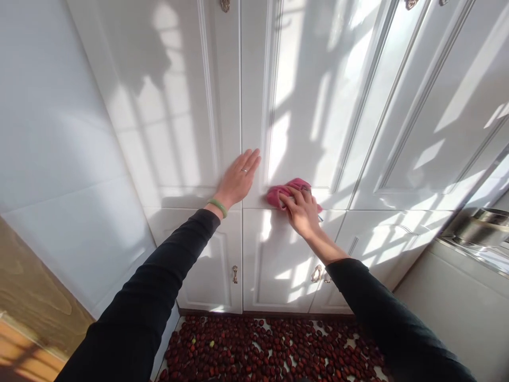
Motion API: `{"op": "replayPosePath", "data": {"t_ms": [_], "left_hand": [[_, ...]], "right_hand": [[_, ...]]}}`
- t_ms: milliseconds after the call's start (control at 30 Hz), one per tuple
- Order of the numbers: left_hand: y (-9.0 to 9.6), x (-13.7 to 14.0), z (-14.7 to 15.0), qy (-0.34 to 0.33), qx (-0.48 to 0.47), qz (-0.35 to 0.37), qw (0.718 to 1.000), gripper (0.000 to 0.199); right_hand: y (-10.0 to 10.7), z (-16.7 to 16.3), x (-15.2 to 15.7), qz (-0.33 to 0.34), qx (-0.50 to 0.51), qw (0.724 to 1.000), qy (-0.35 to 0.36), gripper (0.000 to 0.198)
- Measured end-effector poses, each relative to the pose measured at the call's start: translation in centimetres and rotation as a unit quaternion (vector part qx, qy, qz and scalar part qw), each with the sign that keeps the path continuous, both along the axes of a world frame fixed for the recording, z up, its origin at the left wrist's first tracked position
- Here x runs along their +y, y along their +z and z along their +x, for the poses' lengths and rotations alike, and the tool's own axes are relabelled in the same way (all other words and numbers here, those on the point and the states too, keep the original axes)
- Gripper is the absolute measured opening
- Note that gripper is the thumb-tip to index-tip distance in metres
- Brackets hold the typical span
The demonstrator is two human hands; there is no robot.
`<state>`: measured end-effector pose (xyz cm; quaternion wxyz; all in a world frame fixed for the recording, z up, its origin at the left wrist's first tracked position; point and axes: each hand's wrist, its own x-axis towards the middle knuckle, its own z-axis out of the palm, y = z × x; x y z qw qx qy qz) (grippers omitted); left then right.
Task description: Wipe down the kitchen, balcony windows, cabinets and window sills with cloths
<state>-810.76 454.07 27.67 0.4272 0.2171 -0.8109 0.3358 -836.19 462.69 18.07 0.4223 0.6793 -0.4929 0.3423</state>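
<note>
My right hand (304, 212) presses a crumpled pink cloth (280, 195) against a white cabinet door (294, 132), close to the bottom edge of its raised panel. The fingers are bent over the cloth and part of it bunches out around them. To the left, my left hand (240, 178) rests flat across the seam between two upper doors, its fingers stretched out together. A ring and a green bangle (217, 207) are on that hand and wrist.
Lower doors with ornate handles (235, 274) sit beneath. Many dark red dried fruits, like jujubes (222, 350), cover the floor at the cabinet's foot. At right, a metal pot (483, 227) stands on a counter. A white wall (71, 159) borders the left.
</note>
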Motion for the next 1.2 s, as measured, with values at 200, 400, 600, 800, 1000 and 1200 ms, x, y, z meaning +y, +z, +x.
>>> {"op": "replayPosePath", "data": {"t_ms": [200,400,600,800,1000,1200], "left_hand": [[-0.2,-0.3,0.4,-0.007,-0.017,-0.004,1.0,0.068],[-0.2,-0.4,0.2,-0.023,-0.003,-0.002,1.0,0.067],[-0.3,-0.2,0.1,-0.026,0.001,0.008,1.0,0.069],[0.1,-0.1,0.2,-0.041,0.014,0.017,0.999,0.066],[0.2,-0.4,0.5,-0.041,0.004,0.012,0.999,0.066],[-0.2,-0.8,0.2,-0.054,0.013,0.009,0.998,0.066]], "right_hand": [[-0.5,3.5,-0.8,-0.066,-0.082,0.993,-0.06,0.044],[0.4,5.2,-0.5,0.007,-0.015,1.0,-0.018,0.048],[0.2,-0.1,1.1,0.01,-0.136,0.988,-0.079,0.047],[0.6,11.8,-1.4,0.085,-0.074,0.993,-0.028,0.049],[-0.3,1.6,-0.3,0.021,-0.006,1.0,0.004,0.044],[-1.6,-11.2,0.9,-0.129,-0.234,0.96,-0.087,0.047]]}}
